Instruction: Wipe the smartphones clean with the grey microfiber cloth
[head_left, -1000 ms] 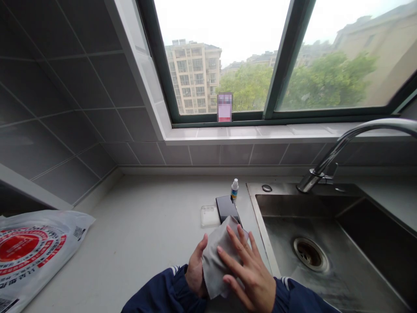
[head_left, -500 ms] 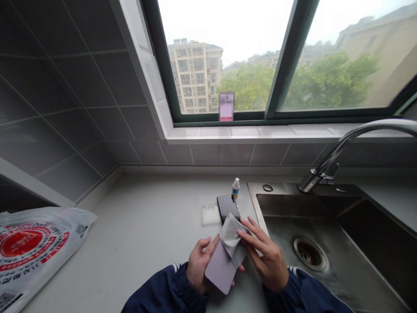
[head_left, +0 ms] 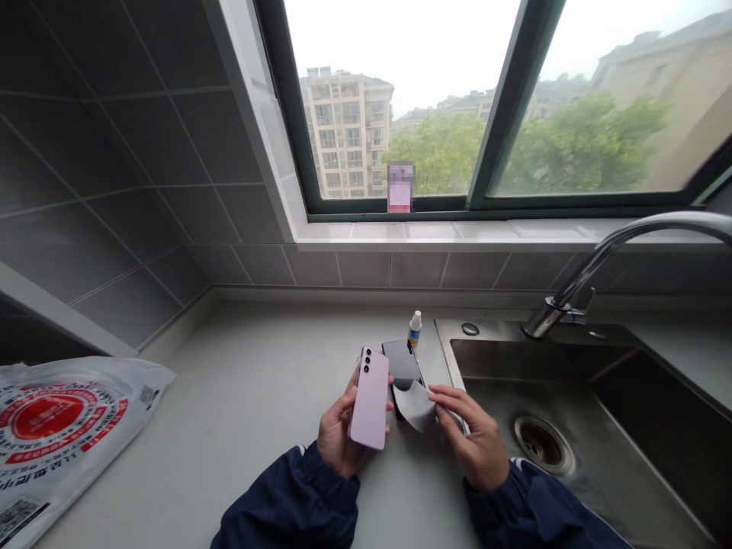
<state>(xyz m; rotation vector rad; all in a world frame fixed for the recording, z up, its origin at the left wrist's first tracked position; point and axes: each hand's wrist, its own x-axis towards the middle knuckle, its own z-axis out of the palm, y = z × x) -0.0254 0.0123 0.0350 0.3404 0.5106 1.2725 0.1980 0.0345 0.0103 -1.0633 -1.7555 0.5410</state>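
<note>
My left hand [head_left: 341, 428] is closed around a light purple smartphone [head_left: 370, 404], its back with the camera lenses facing up toward me. Pinched in the fingers of my right hand [head_left: 473, 435] is a grey cloth [head_left: 416, 406], which hangs free of the phone. Behind the cloth lies a dark, flat, glossy rectangular device [head_left: 402, 363] on the counter, partly covered by the cloth. A small white bottle [head_left: 415, 328] with a coloured label stands upright just beyond it. The clear case is mostly hidden behind the phone.
To the right, a steel sink [head_left: 443, 343] with a chrome faucet [head_left: 552, 305] is set into the pale counter [head_left: 257, 396]. A printed plastic bag [head_left: 74, 427] lies at the left. A tiled wall and window stand behind the counter.
The cloth has come off the phone's back and moved slightly right with my right hand. My left hand has raised the phone, turned it more upright and shifted it a little left.
</note>
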